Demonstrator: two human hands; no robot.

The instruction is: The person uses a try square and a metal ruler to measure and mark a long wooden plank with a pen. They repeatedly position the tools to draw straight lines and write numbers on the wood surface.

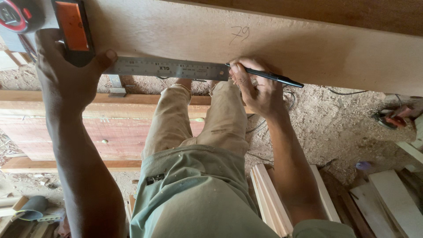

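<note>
Both hands work at a pale wooden board (308,44) lying across the far side. Left hand (66,70) clamps the dark, orange-faced stock of a square (72,31), thumb pressing its steel blade (167,69) flat along the board's near edge. Right hand (255,88) pinches a black pen (271,77), tip at the blade's right end.

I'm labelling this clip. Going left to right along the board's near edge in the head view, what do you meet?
Tape measure → left hand on the orange square handle → steel ruler blade → right hand → black pen.
</note>
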